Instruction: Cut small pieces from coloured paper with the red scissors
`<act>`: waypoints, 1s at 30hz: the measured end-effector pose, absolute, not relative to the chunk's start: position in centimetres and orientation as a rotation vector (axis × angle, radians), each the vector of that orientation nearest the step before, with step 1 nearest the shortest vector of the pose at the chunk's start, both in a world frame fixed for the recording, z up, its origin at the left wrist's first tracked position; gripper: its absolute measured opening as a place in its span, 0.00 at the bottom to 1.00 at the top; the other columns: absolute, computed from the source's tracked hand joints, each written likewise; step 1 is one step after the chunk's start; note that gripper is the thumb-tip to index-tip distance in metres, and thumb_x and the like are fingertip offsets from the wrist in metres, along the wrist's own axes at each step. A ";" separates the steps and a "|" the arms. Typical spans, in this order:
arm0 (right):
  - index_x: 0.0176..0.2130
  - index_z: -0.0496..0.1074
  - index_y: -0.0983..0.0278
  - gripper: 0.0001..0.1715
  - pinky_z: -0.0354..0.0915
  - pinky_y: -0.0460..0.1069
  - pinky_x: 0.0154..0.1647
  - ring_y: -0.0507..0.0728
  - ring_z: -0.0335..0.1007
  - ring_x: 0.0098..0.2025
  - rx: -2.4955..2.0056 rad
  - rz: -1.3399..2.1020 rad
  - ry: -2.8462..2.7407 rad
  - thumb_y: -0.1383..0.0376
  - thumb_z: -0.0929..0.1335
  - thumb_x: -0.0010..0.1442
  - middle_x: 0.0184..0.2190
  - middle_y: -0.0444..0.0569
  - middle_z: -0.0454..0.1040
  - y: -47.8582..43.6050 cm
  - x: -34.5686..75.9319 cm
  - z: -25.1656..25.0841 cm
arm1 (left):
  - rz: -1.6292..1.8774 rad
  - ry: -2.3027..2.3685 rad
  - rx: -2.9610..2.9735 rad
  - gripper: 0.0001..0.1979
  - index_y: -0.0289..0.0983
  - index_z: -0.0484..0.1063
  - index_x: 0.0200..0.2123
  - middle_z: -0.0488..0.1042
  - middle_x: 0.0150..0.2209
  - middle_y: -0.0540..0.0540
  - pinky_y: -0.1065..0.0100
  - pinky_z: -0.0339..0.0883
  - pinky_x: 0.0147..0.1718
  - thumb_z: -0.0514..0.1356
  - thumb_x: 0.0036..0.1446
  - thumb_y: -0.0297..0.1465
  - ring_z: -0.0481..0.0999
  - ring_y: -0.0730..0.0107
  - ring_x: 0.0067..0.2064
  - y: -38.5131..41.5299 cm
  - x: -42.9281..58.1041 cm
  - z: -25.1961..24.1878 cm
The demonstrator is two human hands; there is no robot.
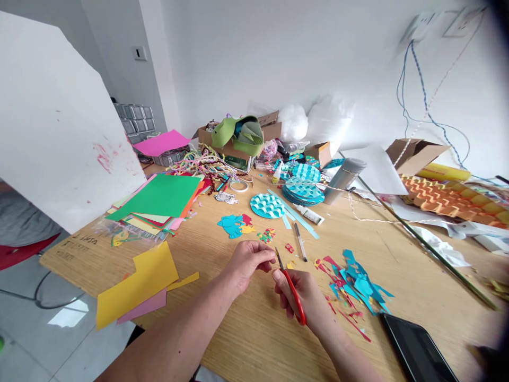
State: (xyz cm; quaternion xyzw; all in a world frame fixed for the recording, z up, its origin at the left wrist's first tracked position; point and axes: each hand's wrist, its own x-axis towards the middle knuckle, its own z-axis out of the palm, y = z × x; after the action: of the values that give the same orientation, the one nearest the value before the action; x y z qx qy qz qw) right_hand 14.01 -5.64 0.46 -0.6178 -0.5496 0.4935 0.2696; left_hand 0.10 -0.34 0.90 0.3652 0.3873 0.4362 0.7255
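My right hand grips red-handled scissors, their dark blades pointing up and away from me. Close to the blade tips, my left hand has thumb and fingers pinched together; whatever is between them is too small to make out. Beyond the hands lie blue paper fish cutouts, a yellow cutout and a pile of tiny coloured paper pieces. A small red paper piece rests near the scissors. To the right is a heap of blue paper scraps mixed with red strips.
Coloured paper sheets are stacked at left, with yellow paper near the table edge. A pen, glue bottle, blue patterned disc and grey cylinder stand or lie ahead. A black tablet sits at right.
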 end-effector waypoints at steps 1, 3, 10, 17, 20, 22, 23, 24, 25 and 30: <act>0.23 0.64 0.64 0.32 0.50 0.41 0.10 0.49 0.62 0.11 -1.667 1.331 -1.486 0.38 0.63 0.54 0.12 0.41 0.66 -5.6 14.0 0.5 | 0.961 0.855 0.808 0.10 0.32 0.73 0.22 0.73 0.22 0.48 0.70 0.61 0.26 0.67 0.37 0.32 0.68 0.77 0.22 -0.4 0.1 0.9; 0.24 0.64 0.65 0.33 0.50 0.41 0.10 0.49 0.62 0.11 -1.670 1.331 -1.488 0.38 0.62 0.54 0.12 0.41 0.66 -5.7 14.0 0.5 | 0.960 0.853 0.811 0.10 0.33 0.72 0.22 0.72 0.23 0.48 0.70 0.61 0.26 0.67 0.37 0.32 0.68 0.77 0.22 -0.4 0.1 0.8; 0.24 0.63 0.64 0.34 0.50 0.42 0.11 0.48 0.61 0.11 -1.661 1.342 -1.481 0.37 0.61 0.55 0.13 0.41 0.65 -5.7 13.9 0.7 | 0.953 0.829 0.812 0.09 0.33 0.72 0.22 0.72 0.23 0.49 0.70 0.61 0.26 0.67 0.38 0.32 0.68 0.76 0.23 -0.4 0.1 0.7; 0.23 0.63 0.64 0.33 0.50 0.42 0.10 0.48 0.60 0.10 -1.677 1.347 -1.465 0.38 0.63 0.54 0.12 0.41 0.65 -5.7 14.0 0.7 | 0.954 0.839 0.804 0.10 0.32 0.72 0.22 0.72 0.23 0.48 0.70 0.61 0.26 0.68 0.37 0.32 0.67 0.77 0.22 -0.3 0.1 0.9; 0.23 0.63 0.64 0.33 0.49 0.41 0.10 0.48 0.59 0.10 -1.667 1.356 -1.458 0.38 0.62 0.54 0.12 0.41 0.65 -5.7 14.1 0.5 | 0.955 0.844 0.801 0.10 0.32 0.72 0.22 0.72 0.22 0.49 0.70 0.61 0.26 0.67 0.37 0.32 0.67 0.77 0.22 -0.3 0.0 0.9; 0.23 0.63 0.64 0.33 0.49 0.41 0.10 0.48 0.59 0.10 -1.660 1.362 -1.452 0.38 0.62 0.54 0.11 0.41 0.65 -5.7 14.1 0.4 | 0.955 0.845 0.805 0.09 0.32 0.72 0.22 0.72 0.22 0.49 0.71 0.61 0.25 0.67 0.37 0.32 0.67 0.77 0.22 -0.3 0.0 0.9; 0.23 0.63 0.64 0.33 0.49 0.41 0.10 0.48 0.59 0.10 -1.660 1.363 -1.448 0.38 0.62 0.54 0.11 0.41 0.65 -5.6 14.1 0.3 | 0.956 0.845 0.807 0.09 0.32 0.72 0.23 0.72 0.22 0.49 0.71 0.61 0.25 0.67 0.38 0.32 0.67 0.77 0.22 -0.2 0.0 0.9; 0.23 0.63 0.64 0.33 0.49 0.41 0.10 0.48 0.59 0.09 -1.660 1.365 -1.444 0.38 0.63 0.54 0.11 0.41 0.65 -5.6 14.1 0.2 | 0.957 0.846 0.809 0.09 0.32 0.73 0.23 0.72 0.22 0.49 0.71 0.61 0.26 0.67 0.38 0.32 0.67 0.77 0.22 -0.2 0.0 0.9; 0.22 0.63 0.64 0.33 0.49 0.41 0.09 0.48 0.59 0.09 -1.659 1.366 -1.442 0.38 0.63 0.54 0.11 0.41 0.65 -5.6 14.1 0.2 | 0.959 0.846 0.810 0.09 0.32 0.73 0.23 0.72 0.22 0.49 0.71 0.61 0.26 0.67 0.38 0.32 0.67 0.77 0.22 -0.2 0.0 0.9; 0.22 0.63 0.64 0.33 0.49 0.40 0.09 0.47 0.58 0.09 -1.655 1.372 -1.421 0.38 0.63 0.53 0.10 0.41 0.65 -5.6 14.1 0.1 | 0.964 0.845 0.819 0.09 0.32 0.72 0.22 0.72 0.22 0.49 0.70 0.61 0.26 0.67 0.38 0.32 0.67 0.77 0.22 -0.3 0.0 0.9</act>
State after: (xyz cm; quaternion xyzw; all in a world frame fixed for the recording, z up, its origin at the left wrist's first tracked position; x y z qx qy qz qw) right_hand 14.09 -5.64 0.10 -0.6167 -0.5297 0.5114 0.2785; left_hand 0.03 -0.27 0.90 0.3712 0.3830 0.4367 0.7244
